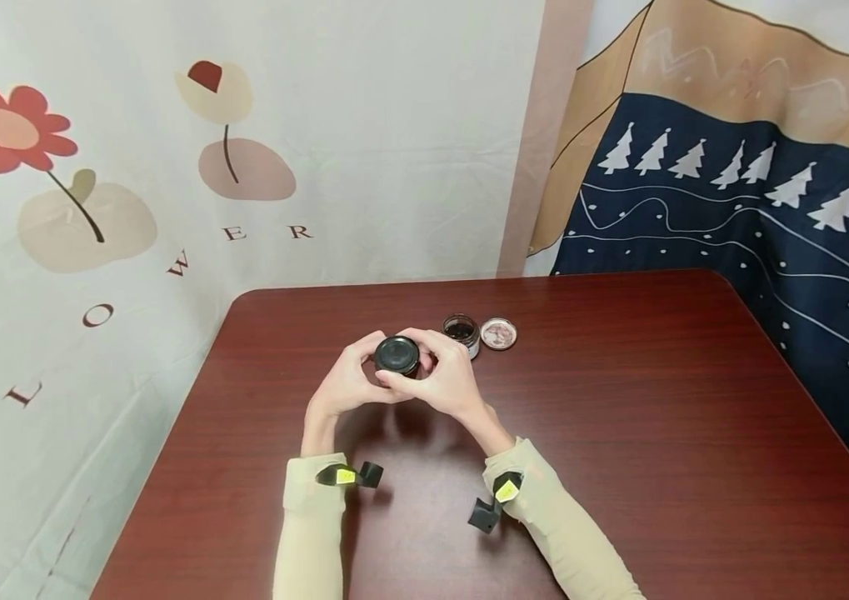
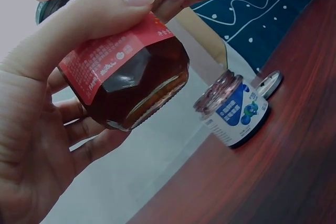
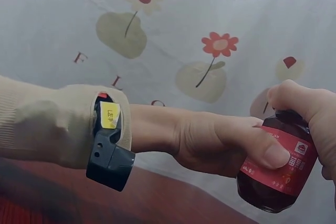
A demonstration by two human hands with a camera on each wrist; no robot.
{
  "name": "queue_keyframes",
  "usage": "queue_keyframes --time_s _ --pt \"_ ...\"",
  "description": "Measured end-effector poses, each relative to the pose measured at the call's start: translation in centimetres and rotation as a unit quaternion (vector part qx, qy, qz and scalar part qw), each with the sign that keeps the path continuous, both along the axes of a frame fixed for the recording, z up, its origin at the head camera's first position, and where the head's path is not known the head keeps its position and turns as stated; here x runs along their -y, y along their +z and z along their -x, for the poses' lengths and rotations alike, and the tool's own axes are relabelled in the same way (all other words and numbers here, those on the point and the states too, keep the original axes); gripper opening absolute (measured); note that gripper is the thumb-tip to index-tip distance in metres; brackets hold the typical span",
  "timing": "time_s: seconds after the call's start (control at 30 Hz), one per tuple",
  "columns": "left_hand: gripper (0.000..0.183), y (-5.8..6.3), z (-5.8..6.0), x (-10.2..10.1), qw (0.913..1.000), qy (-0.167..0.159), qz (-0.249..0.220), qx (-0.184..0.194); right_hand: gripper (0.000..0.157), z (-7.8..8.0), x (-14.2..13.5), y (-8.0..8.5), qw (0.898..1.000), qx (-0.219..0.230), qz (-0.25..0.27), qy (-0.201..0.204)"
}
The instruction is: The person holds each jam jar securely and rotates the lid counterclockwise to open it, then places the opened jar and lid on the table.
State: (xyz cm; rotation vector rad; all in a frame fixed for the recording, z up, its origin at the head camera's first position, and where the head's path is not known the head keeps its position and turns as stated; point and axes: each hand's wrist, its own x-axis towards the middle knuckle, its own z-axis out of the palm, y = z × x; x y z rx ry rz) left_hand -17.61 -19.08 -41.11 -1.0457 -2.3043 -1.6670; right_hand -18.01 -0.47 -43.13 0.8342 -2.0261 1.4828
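Note:
A glass jar of dark reddish-brown contents (image 2: 152, 82) with a red label and a black lid (image 1: 397, 355) is held up above the table. My left hand (image 1: 345, 386) grips its body, the thumb lying over the red label in the left wrist view. My right hand (image 1: 445, 379) holds the black lid at the top, its fingers and thumb around the edge. In the right wrist view the jar (image 3: 275, 169) stands slightly tilted between both hands, and the lid is partly hidden by the right fingers.
Behind the right hand stands an open blueberry jar (image 2: 240, 111) with a white and blue label. Its loose lid (image 1: 499, 333) lies beside it on the dark red table (image 1: 619, 433). Printed cloths (image 1: 394, 125) hang behind the far edge.

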Motion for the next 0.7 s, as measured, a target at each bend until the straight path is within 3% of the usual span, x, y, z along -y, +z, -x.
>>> queue_keyframes --time_s 0.7 --pt "0.041 0.2 0.1 -2.7 0.9996 -0.005 -0.027 -0.011 0.044 0.1 -2.5 0.3 1.000 -0.020 -0.004 -0.007"
